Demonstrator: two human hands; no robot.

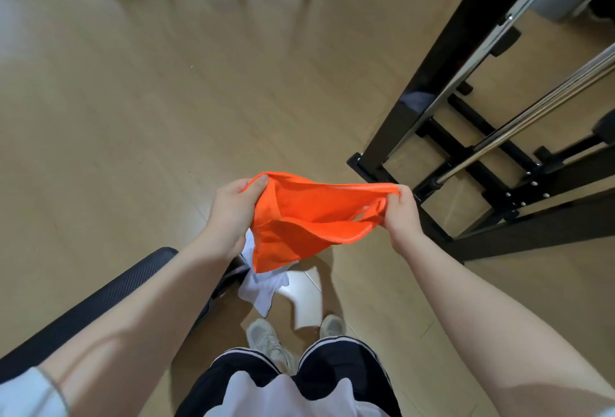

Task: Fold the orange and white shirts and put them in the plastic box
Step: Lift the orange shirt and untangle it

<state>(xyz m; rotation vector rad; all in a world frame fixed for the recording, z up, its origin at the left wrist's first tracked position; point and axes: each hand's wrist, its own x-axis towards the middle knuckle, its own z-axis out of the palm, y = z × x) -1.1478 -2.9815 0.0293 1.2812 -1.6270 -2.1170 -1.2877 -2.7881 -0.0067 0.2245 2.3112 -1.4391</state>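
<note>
Your left hand point(233, 208) and right hand point(401, 215) each pinch a top corner of the orange shirt point(309, 220), stretched between them above the floor point(133, 100).

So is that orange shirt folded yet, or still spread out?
Not neatly folded: the orange shirt hangs loosely in the air, stretched between the left hand and right hand, its lower part drooping in uneven creases.

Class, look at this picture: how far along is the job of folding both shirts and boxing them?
Early. Done: nothing looks folded or boxed. In hand: the orange shirt is held stretched between the left hand and right hand, unfolded. Left: fold it, then the white shirt lying crumpled below, over the white plastic box; put both in.
</note>
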